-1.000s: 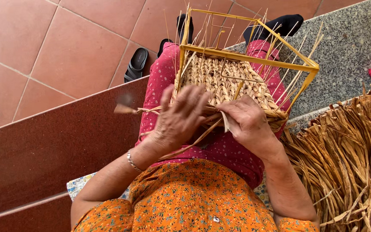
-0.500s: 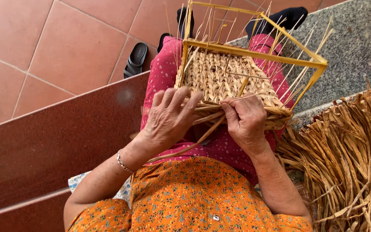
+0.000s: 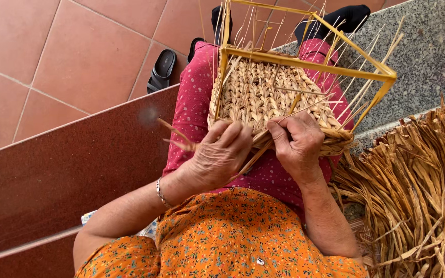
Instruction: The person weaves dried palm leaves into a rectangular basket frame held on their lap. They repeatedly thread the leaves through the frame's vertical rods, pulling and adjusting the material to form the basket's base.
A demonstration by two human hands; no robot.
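- My left hand (image 3: 221,154) lies curled over the near left edge of the woven basket base (image 3: 271,98), fingers bent and closed around loose dried strands (image 3: 178,138); the fingertips are turned under, so I cannot tell exactly which strand they pinch.
- My right hand (image 3: 298,144) presses on the near right edge of the same weave, fingers folded down and thumb tucked; what sits beneath the palm is hidden.
- The basket base rests on my lap, on the pink dotted trousers (image 3: 194,103), tilted toward me. Its near rim is covered by both hands.
- A yellow wire frame (image 3: 305,61) stands around the weave; its top corners run past the upper edge of the picture and are cut off.
- Thin upright stakes (image 3: 359,85) fan out from the weave on the right; their ends blur against the speckled stone step (image 3: 423,46).
- A heap of dried strips (image 3: 418,190) lies just beside my right forearm, running off the right and bottom edges.
- A black sandal (image 3: 161,69) lies on the red tile floor (image 3: 52,56), apart from the lap.
- A thin bracelet (image 3: 160,193) circles my left wrist.
- A small smudge on the dark red step (image 3: 78,175) is too blurred to identify.
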